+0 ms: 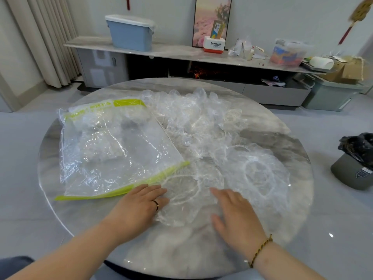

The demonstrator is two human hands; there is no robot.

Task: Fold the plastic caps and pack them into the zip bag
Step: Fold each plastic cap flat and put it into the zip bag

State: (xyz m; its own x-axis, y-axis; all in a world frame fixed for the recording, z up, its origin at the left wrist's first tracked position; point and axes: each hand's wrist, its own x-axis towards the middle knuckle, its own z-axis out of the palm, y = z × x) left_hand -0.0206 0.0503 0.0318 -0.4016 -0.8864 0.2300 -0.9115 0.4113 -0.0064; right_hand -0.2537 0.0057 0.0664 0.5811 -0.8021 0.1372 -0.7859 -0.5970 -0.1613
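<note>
— Pressing flat, both of them, as the head view shows it: the left hand [139, 207] and the right hand [236, 217] lie palm-down on one clear plastic cap [185, 199] at the near side of the round marble table [181, 257].
— Are the fingers gripping it?
— No. The left fingers [153, 191] are straight and close together, laid over the cap's left edge. The right ones are straight too, thumb spread out to the side, on its right part. Nothing is pinched.
— And the zip bag?
— The zip bag [117, 150] lies flat just beyond the left fingertips. Its green zip strip [113, 194] runs right by them; whether it touches, I can't tell. Crumpled clear plastic shows inside the bag.
— More caps?
— A second cap [258, 174] is spread open just beyond the right fingertips, and a loose pile of caps [191, 118] sits farther out, ahead of both hands, beside the bag.
— Anything on the hands?
— A ring [155, 205] on a left finger, a braided bracelet [260, 249] on the right wrist.
— Beyond the table?
— A bin with a black liner [357, 164] on the floor, well off to the right of the right hand, and a blue lidded box [130, 33] on a long shelf far ahead of the fingers.
</note>
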